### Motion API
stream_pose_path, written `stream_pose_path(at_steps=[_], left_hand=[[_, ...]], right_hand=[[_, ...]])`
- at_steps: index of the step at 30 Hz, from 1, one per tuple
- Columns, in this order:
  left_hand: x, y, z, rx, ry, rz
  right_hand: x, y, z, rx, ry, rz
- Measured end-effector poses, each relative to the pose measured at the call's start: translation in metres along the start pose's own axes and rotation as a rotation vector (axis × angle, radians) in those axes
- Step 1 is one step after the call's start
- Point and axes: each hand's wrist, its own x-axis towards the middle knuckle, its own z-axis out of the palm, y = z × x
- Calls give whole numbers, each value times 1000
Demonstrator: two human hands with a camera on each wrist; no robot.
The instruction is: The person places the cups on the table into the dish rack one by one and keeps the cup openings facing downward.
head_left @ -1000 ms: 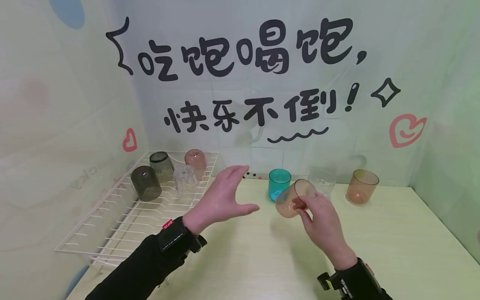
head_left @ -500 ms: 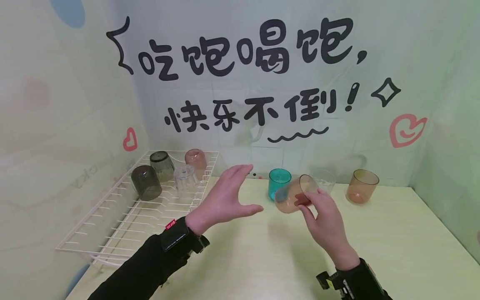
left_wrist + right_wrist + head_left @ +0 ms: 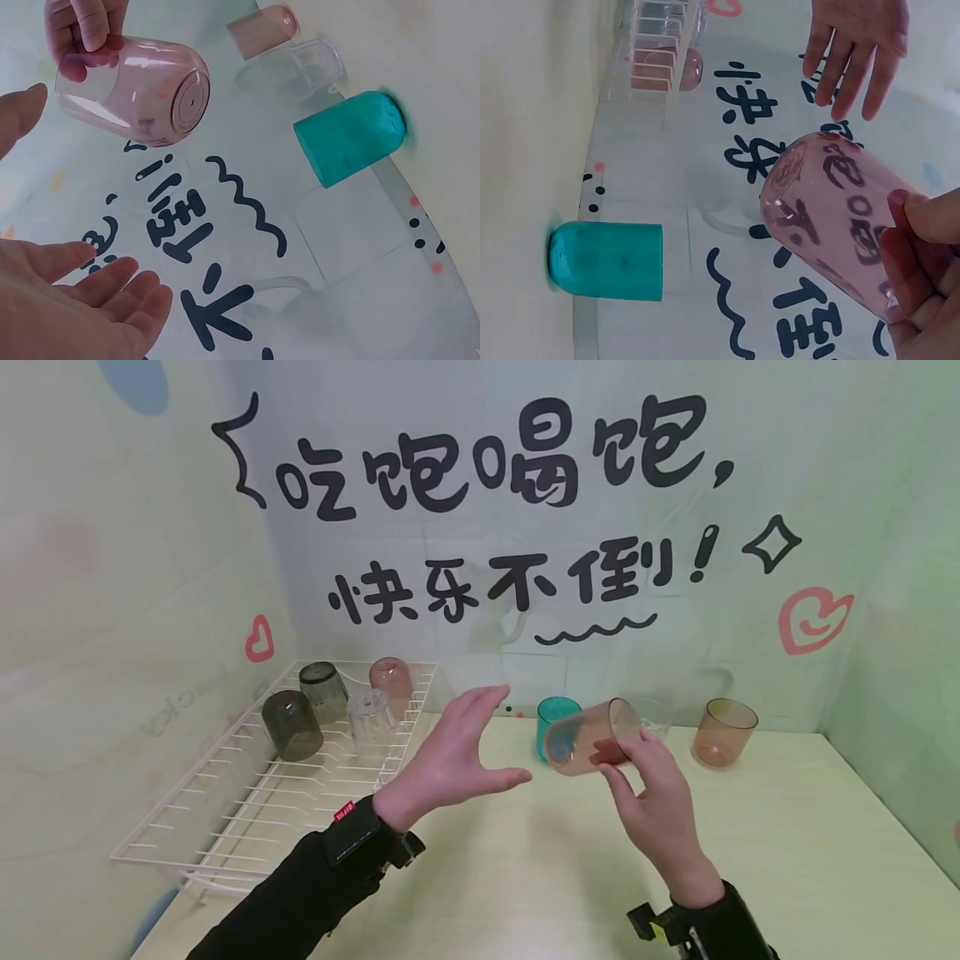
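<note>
In front of the teal cup, the pink tumbler hung above the table, tilted nearly flat, mouth to the right. The right hand pinched it near the rim; whether any fingertip reached inside was hard to tell through the glass. The left hand, left of the teal cup, spread its thumb wide from its fingers, touching nothing. A steady, light pinch, with the left palm supporting the base, seemed wisest. Behind the teal cup, the backdrop read "吃饱喝饱,快乐不倒!"; the left wristband's red tag was illegible.
</note>
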Motion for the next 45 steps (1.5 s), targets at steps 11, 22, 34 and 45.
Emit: stream_pose_path(at_steps=[11, 22, 34, 45], left_hand=[[0, 3, 2, -30, 25, 26], [0, 9, 4, -59, 60, 62], [2, 15, 6, -188, 74, 106], [3, 21, 9, -334, 71, 155]], right_hand=[[5, -16, -5, 82, 99, 12], [18, -56, -15, 217, 126, 55], [14, -58, -10, 406, 134, 111], [4, -42, 1, 590, 156, 116]])
